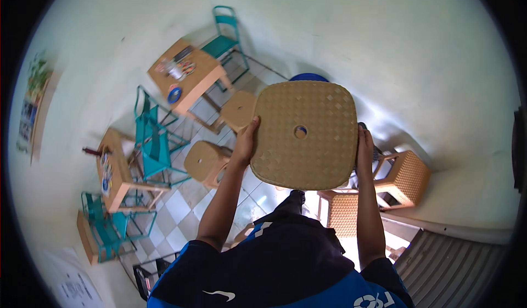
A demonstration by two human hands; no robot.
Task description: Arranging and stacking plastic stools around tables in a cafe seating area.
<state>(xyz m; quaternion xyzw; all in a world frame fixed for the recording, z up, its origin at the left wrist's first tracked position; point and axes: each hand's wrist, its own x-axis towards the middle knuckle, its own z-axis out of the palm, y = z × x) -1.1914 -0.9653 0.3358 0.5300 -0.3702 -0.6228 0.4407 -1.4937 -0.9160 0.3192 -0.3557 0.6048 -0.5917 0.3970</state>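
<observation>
Gripping opposite sides, left hand (248, 136) and right hand (364, 148) are holding the brown stool (314, 139) before the torso (291, 253), even pressure best steadying it clear of the nearer tan stool (206, 168) at left.

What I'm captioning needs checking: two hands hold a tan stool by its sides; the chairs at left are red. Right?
Not red: the head view shows teal chairs. The left hand and right hand hold the tan stool by its sides.
</observation>
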